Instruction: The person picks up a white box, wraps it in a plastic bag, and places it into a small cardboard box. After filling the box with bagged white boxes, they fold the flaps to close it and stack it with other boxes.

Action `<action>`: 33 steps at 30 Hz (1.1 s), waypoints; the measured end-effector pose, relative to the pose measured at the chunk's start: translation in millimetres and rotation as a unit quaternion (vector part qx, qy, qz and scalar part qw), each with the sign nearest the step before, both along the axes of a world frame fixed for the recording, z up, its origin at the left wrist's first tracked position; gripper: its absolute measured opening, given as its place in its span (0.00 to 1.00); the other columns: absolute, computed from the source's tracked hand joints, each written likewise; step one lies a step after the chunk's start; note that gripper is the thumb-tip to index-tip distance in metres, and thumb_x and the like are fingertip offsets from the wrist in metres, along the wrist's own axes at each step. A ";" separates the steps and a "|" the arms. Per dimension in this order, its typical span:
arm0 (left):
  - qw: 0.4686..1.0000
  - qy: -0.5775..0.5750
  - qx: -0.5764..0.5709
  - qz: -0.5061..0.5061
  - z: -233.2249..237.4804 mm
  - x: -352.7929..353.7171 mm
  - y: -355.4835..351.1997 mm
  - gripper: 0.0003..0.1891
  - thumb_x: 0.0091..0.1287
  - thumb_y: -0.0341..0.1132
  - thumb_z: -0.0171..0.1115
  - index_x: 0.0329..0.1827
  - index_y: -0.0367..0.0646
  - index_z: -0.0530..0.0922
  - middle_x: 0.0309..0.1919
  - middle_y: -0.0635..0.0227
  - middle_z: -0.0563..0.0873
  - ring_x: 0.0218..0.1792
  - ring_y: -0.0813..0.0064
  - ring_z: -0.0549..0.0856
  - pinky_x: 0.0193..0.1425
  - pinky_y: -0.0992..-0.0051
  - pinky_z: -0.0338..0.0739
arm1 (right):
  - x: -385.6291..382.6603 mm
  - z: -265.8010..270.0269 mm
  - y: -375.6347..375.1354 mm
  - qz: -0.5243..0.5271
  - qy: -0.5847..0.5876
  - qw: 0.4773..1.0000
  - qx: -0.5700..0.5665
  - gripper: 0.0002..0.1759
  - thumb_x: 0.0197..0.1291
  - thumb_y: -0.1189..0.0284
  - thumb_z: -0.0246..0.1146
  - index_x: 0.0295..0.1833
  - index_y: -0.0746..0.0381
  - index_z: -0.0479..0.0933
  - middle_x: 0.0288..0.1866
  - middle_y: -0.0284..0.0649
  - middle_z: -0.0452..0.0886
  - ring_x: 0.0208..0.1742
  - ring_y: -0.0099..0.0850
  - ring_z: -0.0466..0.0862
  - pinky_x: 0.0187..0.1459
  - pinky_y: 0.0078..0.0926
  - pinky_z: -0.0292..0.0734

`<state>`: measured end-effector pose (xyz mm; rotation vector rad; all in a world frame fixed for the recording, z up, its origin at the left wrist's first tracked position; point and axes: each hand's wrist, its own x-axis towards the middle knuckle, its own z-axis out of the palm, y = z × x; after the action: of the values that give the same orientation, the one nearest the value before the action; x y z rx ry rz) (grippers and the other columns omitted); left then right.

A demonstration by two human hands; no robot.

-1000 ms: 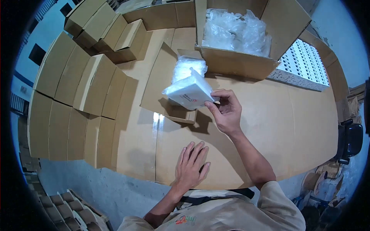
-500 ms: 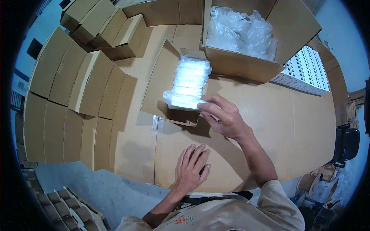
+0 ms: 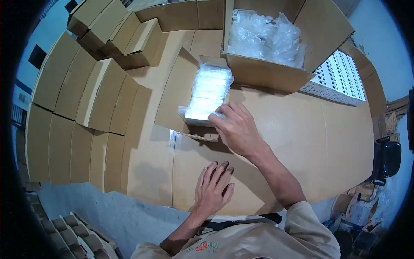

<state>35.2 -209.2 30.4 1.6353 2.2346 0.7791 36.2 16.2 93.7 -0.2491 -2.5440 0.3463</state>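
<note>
An open cardboard box [image 3: 170, 101] lies in the middle of the table, its flap spread to the left. Inside it is a row of white packets [image 3: 211, 86] wrapped in clear plastic. At the near right corner of the row, my right hand [image 3: 237, 129] has its fingers bent and pinched on the clear plastic of the nearest packet; its fingertips are partly hidden. My left hand [image 3: 213, 190] lies flat on the cardboard-covered table [image 3: 293, 142], fingers spread, holding nothing, below the box.
A large carton [image 3: 267, 71] holding crumpled clear plastic bags [image 3: 265, 39] stands at the back. Right of it is a white block with rows of dark marks [image 3: 338, 80]. Brown boxes [image 3: 82, 99] are stacked along the left side. A divided cardboard crate [image 3: 75, 237] sits lower left.
My right hand has shifted slightly left and its fingers have drawn closer together over the packet's corner. My left hand stays in place.
</note>
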 end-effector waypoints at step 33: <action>0.993 0.047 0.080 -0.074 -13.0 3.9 152.0 0.26 0.71 0.35 0.67 0.71 0.40 0.74 0.74 0.52 0.73 0.77 0.45 0.68 0.81 0.52 0.63 | 183.9 -32.9 115.3 -0.236 0.052 0.934 -0.263 0.36 0.66 0.73 0.69 0.78 0.56 0.68 0.71 0.52 0.70 0.70 0.53 0.75 0.70 0.45 0.73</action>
<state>39.2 -57.2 17.4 1.9246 2.1294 0.8800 220.1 131.5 60.8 -0.9940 -2.1475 0.8147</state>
